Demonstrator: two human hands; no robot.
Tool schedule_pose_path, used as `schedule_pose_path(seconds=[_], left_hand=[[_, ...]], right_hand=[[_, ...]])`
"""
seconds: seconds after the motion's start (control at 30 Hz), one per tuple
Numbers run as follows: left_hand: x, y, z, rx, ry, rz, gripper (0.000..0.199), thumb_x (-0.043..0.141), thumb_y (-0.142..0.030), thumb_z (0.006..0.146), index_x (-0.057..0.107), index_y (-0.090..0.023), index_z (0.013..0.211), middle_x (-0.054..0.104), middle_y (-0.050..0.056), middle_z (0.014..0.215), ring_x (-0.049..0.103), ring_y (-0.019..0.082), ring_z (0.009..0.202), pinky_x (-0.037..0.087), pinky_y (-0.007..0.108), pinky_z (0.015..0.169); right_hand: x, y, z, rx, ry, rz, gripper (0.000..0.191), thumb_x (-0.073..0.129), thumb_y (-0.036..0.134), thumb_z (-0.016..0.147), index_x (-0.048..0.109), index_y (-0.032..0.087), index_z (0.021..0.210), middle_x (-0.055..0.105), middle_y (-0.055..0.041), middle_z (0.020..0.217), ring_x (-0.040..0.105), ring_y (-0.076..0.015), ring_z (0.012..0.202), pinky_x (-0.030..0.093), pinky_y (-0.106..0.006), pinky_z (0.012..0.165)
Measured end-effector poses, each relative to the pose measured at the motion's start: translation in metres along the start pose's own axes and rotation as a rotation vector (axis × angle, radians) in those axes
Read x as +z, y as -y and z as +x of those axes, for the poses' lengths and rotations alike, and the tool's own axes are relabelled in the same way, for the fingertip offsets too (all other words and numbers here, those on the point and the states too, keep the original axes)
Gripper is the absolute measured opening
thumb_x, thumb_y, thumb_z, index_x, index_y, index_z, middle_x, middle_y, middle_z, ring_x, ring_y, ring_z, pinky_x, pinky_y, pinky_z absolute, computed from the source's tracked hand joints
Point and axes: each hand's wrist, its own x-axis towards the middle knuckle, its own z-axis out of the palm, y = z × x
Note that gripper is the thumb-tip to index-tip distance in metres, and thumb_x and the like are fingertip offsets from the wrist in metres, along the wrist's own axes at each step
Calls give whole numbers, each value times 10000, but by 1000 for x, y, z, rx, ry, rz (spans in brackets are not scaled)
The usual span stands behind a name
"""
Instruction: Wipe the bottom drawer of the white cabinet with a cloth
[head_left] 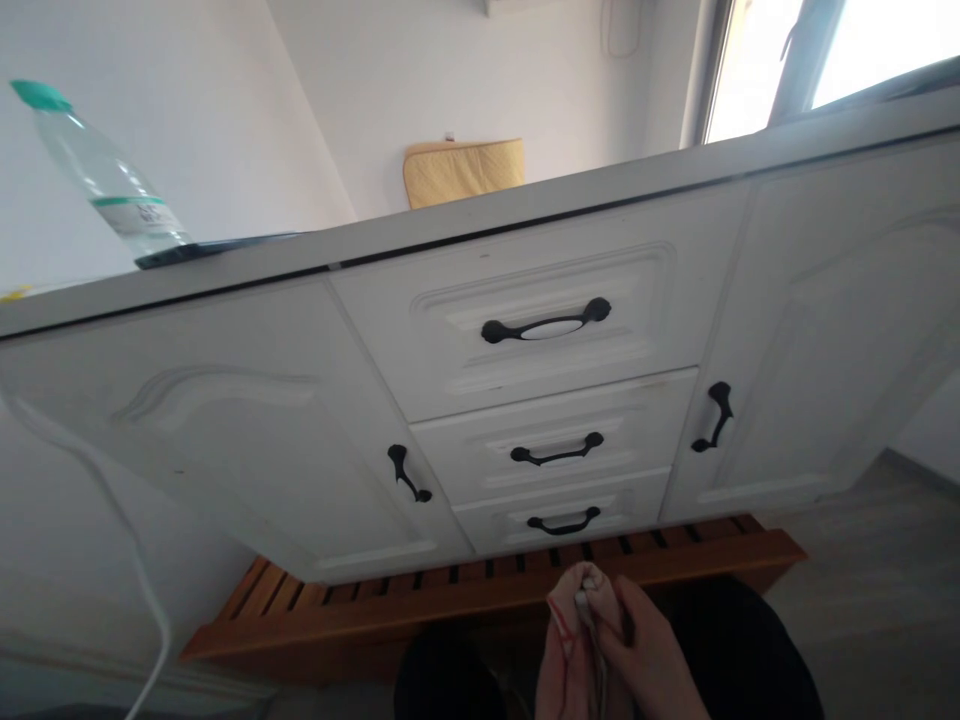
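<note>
My right hand [646, 640] is at the bottom, right of centre, its thumb and fingers closed on a bunched pale cloth [586, 625] with thin red lines. My left hand [553, 672] is close against the cloth's left side, closed on it; its fingers are partly hidden in the folds and dim light. Both hands are nearly together between my dark-clothed knees, in front of a low slatted wooden platform [480, 600].
Ahead stands a white cabinet [247, 440] with three drawers, two doors and black handles. On its top are a plastic bottle [112, 180] with a green cap and a dark flat object [217, 245]. A yellow quilted item [465, 172] is behind. A white cable [142, 560] hangs left.
</note>
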Motion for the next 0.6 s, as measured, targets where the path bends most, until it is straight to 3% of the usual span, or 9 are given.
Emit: schedule_pose_path(seconds=[0.13,0.27,0.4,0.6], left_hand=[[10,-12,-6,84,75,-16,817,544,-594,914,302,-210,1593,275,49,1701,237,257,1576,244,325,1292],[11,-27,-5,55,132,143,841,535,-509,908,205,-200,1617,183,45,1730,156,247,1596,207,315,1297],[13,-36,7,30,118,184,784,560,-523,870,354,-226,1567,386,84,1652,263,284,1571,281,333,1275],[17,-35,26,81,127,177,639,675,-532,795,558,-242,1352,626,118,1382,523,317,1388,381,423,1221]], right_hand=[[11,-1,1,22,-57,-10,273,498,503,864,486,250,763,548,2,741,560,-185,690,463,-298,649],[7,5,2,7,30,50,324,473,554,887,524,238,831,608,-36,815,614,-205,763,514,-315,721],[-3,14,-4,-16,166,110,305,472,483,914,585,211,992,693,-104,1022,675,-234,977,528,-344,927],[-20,21,-14,-250,266,46,316,411,345,969,671,221,1100,729,-113,1076,704,-227,989,558,-337,921]])
